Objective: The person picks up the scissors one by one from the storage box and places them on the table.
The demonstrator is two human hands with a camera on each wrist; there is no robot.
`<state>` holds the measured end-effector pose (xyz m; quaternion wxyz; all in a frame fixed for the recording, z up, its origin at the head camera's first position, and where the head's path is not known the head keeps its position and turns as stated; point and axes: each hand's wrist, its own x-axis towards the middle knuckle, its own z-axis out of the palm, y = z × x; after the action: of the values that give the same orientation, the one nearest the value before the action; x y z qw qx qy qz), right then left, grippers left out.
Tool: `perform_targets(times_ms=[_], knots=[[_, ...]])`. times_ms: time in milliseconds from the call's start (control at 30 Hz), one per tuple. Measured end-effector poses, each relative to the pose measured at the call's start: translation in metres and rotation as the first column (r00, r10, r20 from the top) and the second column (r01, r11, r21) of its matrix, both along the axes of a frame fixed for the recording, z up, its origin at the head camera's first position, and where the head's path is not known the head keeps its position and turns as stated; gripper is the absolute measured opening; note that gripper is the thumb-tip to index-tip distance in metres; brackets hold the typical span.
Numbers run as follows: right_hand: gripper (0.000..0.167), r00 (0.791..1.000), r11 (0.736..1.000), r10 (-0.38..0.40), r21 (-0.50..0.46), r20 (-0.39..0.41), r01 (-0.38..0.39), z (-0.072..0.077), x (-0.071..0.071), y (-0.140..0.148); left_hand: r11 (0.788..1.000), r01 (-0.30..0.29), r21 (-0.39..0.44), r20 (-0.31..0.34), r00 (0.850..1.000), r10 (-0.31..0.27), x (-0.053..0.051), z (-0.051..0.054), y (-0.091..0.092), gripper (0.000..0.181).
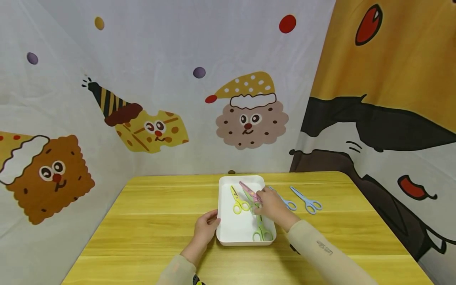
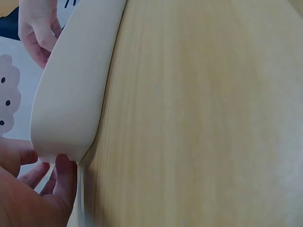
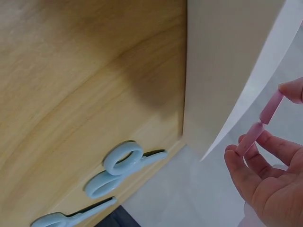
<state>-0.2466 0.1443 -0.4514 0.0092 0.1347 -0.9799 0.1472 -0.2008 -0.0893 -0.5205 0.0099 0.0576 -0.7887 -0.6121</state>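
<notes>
My right hand [image 1: 271, 202] holds a pair of pink scissors [image 1: 248, 190] by the handles over a white tray [image 1: 233, 233]. In the right wrist view, the thumb and fingers grip the pink handles [image 3: 250, 138]. Yellow scissors [image 1: 239, 204] and green scissors [image 1: 262, 229] lie inside the tray. Another green pair is partly hidden beneath the pink one. At the tray's left wall, my left hand [image 1: 206, 229] holds the side, its thumb and fingertips against the white wall [image 2: 71, 94] in the left wrist view.
Two pairs of blue scissors, one [image 1: 309, 204] in full sight and another [image 1: 290, 204] partly behind the right hand, lie on the wooden table [image 1: 160, 229] right of the tray. A printed cloth [image 1: 167, 51] hangs behind the table.
</notes>
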Motion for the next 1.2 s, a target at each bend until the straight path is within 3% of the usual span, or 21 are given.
perform_targets(times_ms=[267, 600, 800, 1033, 1200], knots=[[0.045, 1.0, 0.999, -0.015, -0.03, -0.001, 0.015, -0.001, 0.002, 0.007, 1.0, -0.001, 0.01, 0.003, 1.0, 0.001, -0.001, 0.0, 0.0, 0.033], [0.055, 0.999, 0.999, -0.033, -0.029, -0.002, 0.033, -0.006, 0.002, 0.015, 1.0, 0.0, 0.014, 0.011, 1.0, 0.0, -0.001, -0.001, -0.001, 0.033], [0.045, 0.999, 0.999, -0.028, -0.042, -0.035, 0.026, -0.005, 0.002, 0.021, 1.0, 0.004, 0.007, -0.002, 1.0, -0.004, 0.0, -0.001, -0.001, 0.033], [0.048, 0.998, 0.998, -0.026, -0.061, -0.049, 0.023, -0.005, 0.003, 0.03, 1.0, 0.011, 0.009, -0.012, 1.0, -0.011, 0.0, -0.001, 0.0, 0.034], [0.038, 0.999, 0.997, -0.021, -0.07, -0.048, 0.017, -0.004, 0.003, 0.035, 1.0, 0.018, 0.012, -0.012, 1.0, -0.018, -0.001, -0.003, -0.001, 0.034]])
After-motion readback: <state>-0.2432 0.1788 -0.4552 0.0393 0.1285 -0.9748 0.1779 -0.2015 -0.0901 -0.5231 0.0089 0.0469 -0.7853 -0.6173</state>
